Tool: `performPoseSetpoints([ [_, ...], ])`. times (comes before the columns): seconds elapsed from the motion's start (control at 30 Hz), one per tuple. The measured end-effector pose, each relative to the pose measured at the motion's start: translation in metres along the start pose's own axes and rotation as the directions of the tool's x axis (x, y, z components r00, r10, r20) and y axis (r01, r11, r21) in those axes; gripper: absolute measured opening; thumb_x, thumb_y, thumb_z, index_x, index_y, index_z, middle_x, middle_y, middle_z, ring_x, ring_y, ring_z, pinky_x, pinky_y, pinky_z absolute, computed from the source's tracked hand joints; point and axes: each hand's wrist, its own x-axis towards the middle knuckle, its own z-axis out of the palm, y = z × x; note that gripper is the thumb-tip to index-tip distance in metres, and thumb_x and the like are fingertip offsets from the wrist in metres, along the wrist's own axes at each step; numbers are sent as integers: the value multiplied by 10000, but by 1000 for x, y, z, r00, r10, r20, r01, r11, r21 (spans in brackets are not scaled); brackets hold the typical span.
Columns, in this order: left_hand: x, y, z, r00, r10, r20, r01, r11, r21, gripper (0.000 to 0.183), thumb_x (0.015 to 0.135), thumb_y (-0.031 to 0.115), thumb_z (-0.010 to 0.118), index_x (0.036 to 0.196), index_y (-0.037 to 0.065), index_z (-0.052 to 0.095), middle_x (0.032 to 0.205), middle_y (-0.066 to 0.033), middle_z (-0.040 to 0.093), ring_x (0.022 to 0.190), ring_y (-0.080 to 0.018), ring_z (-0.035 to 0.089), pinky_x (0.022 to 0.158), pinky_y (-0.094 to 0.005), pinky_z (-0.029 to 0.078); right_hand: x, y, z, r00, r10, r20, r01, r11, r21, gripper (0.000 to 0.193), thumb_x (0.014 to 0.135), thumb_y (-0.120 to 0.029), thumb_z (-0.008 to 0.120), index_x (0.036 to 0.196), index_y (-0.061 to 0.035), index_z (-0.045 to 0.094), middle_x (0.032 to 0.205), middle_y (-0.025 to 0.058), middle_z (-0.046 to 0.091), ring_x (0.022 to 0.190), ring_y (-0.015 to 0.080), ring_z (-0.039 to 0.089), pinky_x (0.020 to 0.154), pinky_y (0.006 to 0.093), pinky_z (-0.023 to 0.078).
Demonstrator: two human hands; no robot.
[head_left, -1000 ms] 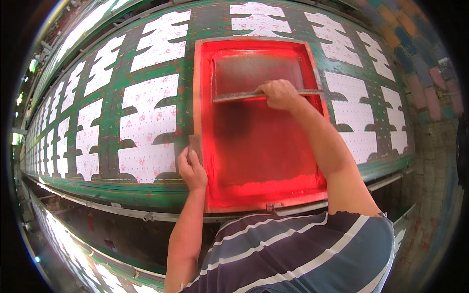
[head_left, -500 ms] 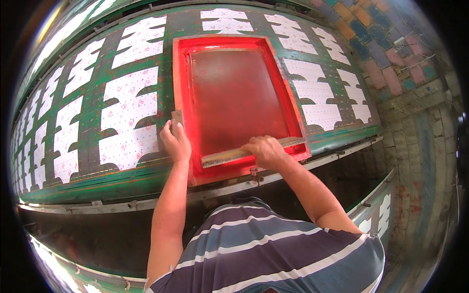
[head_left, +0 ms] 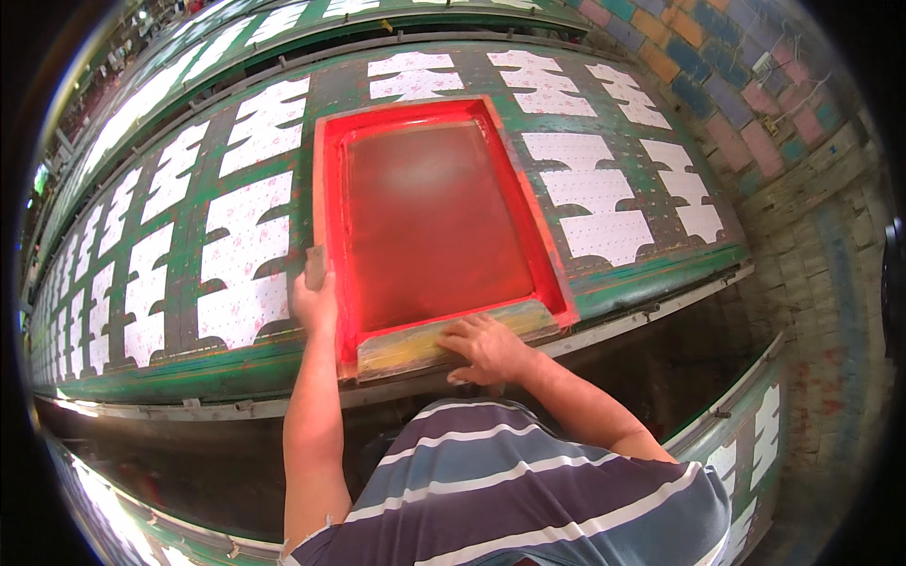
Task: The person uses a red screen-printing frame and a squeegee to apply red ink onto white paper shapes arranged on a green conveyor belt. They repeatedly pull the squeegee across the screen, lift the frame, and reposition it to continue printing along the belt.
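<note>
A screen-printing frame point(head_left: 322, 203) with red-smeared inner walls lies on the green table, around a dark red mesh point(head_left: 429, 222). At the frame's left side my left hand point(head_left: 316, 300) is closed round a small wooden handle point(head_left: 314, 265). My right hand point(head_left: 486, 349) grips a wide wooden squeegee point(head_left: 401, 353) at the frame's near end, fingers over its upper face and thumb toward me. The squeegee leans with its broad, yellow-stained face up. Its blade edge is hidden.
White floral-printed fabric pieces point(head_left: 247, 222) lie in rows on the long green table point(head_left: 226, 363), on both sides of the frame. A metal rail point(head_left: 212, 412) runs along its near edge. Another table point(head_left: 746, 453) stands behind me at right. Coloured bricks point(head_left: 727, 85) are at far right.
The squeegee has come nearer to me and tipped over, so its broad face shows instead of its narrow edge. My right hand moved with it. My left hand keeps the wooden handle.
</note>
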Motion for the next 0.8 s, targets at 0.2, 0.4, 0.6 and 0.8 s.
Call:
performPoseSetpoints([
  [0.2, 6, -3, -1, 994, -107, 17, 104, 986, 130, 466, 879, 384, 927, 1110, 3, 791, 1024, -182, 842, 958, -342, 815, 889, -479, 610, -67, 68, -38, 939, 98, -330, -58, 990, 128, 467, 878, -212, 893, 1312, -74, 787, 1354, 169, 746, 1263, 398, 690, 1100, 528, 555],
  [0.4, 10, -4, 0, 991, -125, -38, 131, 947, 292, 556, 896, 435, 918, 1097, -60, 764, 1069, -276, 812, 1000, -445, 783, 905, -529, 586, -105, 152, -52, 740, 450, -499, -414, 890, 189, 404, 883, -87, 853, 1280, -41, 798, 1410, 197, 733, 1302, 416, 670, 1134, 505, 552],
  [0.6, 12, -9, 1, 988, -154, 4, 150, 969, 198, 527, 932, 384, 897, 1174, -66, 768, 1106, -259, 804, 1019, -407, 765, 936, -503, 571, -84, 193, -43, 673, 627, -392, -573, 777, 260, 595, 868, -130, 877, 1435, -62, 710, 1464, 207, 702, 1338, 424, 642, 1166, 499, 535],
  [0.8, 13, -9, 0, 984, -155, 82, 152, 987, 46, 331, 961, 213, 875, 1161, -25, 763, 1084, -152, 804, 981, -266, 752, 908, -436, 579, -60, 198, -36, 630, 646, -431, -615, 754, 231, 654, 847, 17, 789, 1483, -79, 672, 1311, 182, 722, 1245, 416, 674, 1095, 497, 561],
])
